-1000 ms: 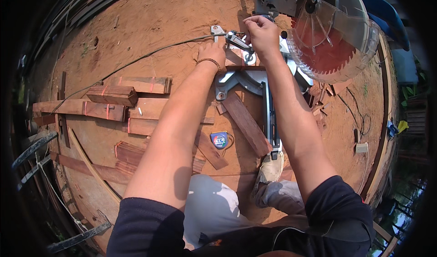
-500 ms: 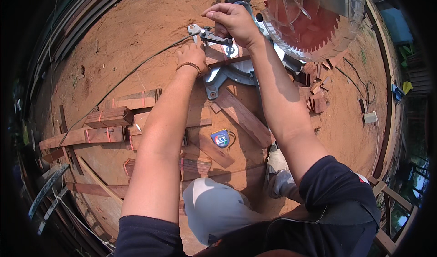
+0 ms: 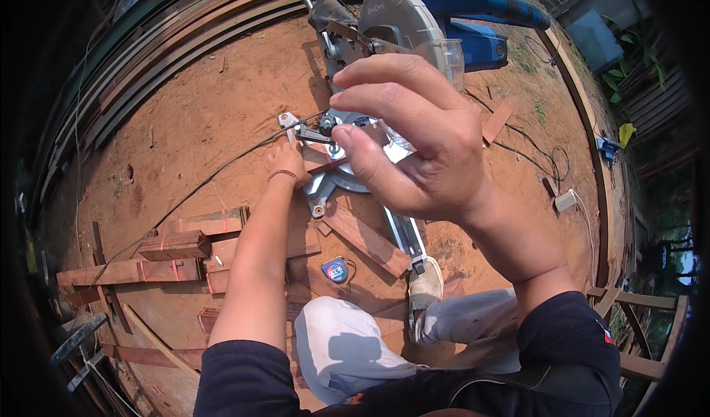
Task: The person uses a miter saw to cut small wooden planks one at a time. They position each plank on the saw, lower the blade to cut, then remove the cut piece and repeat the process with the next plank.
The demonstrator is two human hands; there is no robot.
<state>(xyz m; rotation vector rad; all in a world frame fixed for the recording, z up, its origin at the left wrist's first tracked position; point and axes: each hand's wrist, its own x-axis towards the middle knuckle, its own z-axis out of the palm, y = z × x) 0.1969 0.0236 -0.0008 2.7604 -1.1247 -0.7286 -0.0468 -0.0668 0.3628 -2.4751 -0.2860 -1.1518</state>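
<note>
A mitre saw (image 3: pixel 396 21) with a blue handle (image 3: pixel 481 3) stands in front of me, its head raised above the metal base (image 3: pixel 319 195). My left hand (image 3: pixel 285 162), with a beaded bracelet at its wrist, grips the left end of a short reddish piece of wood (image 3: pixel 316 156) on the saw base. Some of its fingers are hard to make out. A clamp with a black knob (image 3: pixel 327 125) sits over the wood. My right hand (image 3: pixel 425 136) is raised in front of the saw, thumb and curved fingers apart, holding nothing. It hides part of the saw table.
A blue tape measure (image 3: pixel 335 270) lies on the ground near a loose board (image 3: pixel 366 238). Bundled wood pieces (image 3: pixel 174 245) are at left, long planks (image 3: pixel 170 32) behind. A black cable (image 3: pixel 214 174) crosses the sand; a white socket box (image 3: pixel 565 199) lies at right.
My right hand has left the clamp area and come up closer to me, its fingers spreading. The view has shifted, showing more of the saw head. My left hand stays at the wood.
</note>
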